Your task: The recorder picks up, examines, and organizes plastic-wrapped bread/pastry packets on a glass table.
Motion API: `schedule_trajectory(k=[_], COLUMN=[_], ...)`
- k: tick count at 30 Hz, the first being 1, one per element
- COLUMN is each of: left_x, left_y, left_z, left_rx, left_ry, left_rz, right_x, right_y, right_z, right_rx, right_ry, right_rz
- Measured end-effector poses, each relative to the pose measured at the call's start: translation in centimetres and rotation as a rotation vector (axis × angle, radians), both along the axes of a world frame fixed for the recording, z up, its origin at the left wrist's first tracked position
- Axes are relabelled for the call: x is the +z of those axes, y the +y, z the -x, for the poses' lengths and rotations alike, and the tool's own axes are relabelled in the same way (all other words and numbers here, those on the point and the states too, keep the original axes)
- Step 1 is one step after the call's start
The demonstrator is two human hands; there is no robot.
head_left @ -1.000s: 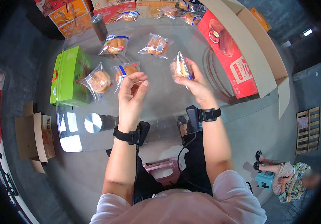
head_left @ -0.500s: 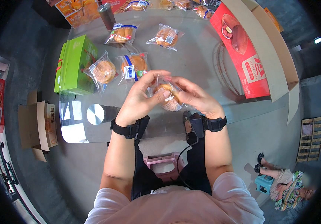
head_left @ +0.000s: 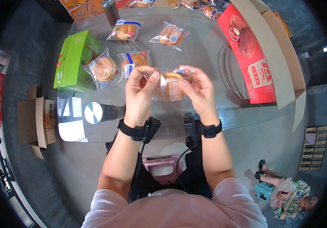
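Observation:
Between my two hands hangs a round golden bread bun in a clear plastic wrapper, with printed text on the side toward me. My left hand pinches the wrapper's left side between thumb and fingers. At its right side, my right hand pinches it the same way. Just beyond my left hand lies a wrapped bun with a blue band. Left of that is another wrapped bun, beside a green box. Black straps with small dark devices circle both wrists.
Farther back on the glass table lie two more wrapped buns, near a dark cylinder. A red-printed carton with raised flaps stands right. A seated person is at lower right; a pink stool is below me.
My hands have spread apart and now hold the wrapper by opposite sides. The bun has turned, so its printed side faces me and the wrapper is stretched wider.

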State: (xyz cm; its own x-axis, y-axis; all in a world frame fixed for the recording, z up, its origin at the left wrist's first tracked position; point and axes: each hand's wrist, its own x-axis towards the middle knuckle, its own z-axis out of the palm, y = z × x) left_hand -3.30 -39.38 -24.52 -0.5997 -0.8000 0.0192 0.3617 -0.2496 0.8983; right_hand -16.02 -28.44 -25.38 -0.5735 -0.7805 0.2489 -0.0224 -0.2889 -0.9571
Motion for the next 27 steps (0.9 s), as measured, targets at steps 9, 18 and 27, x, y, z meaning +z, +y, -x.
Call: schedule_trajectory(k=[9, 18, 27], left_x=[0.4, 1.6, 1.4], left_y=[-0.2, -0.4, -0.1], left_z=[-0.6, -1.1, -1.1], left_rx=[0.001, -0.131, -0.268], left_ry=[-0.066, -0.151, -0.248], left_rz=[0.064, 0.072, 0.199], right_x=[-0.1, -0.8, -0.3], right_y=[-0.6, -0.9, -0.7], right_z=[-0.2, 0.5, 0.7], right_rx=[-0.007, -0.116, -0.149], right_ry=[-0.184, -0.345, -0.313], right_rz=[0.052, 0.1, 0.062])
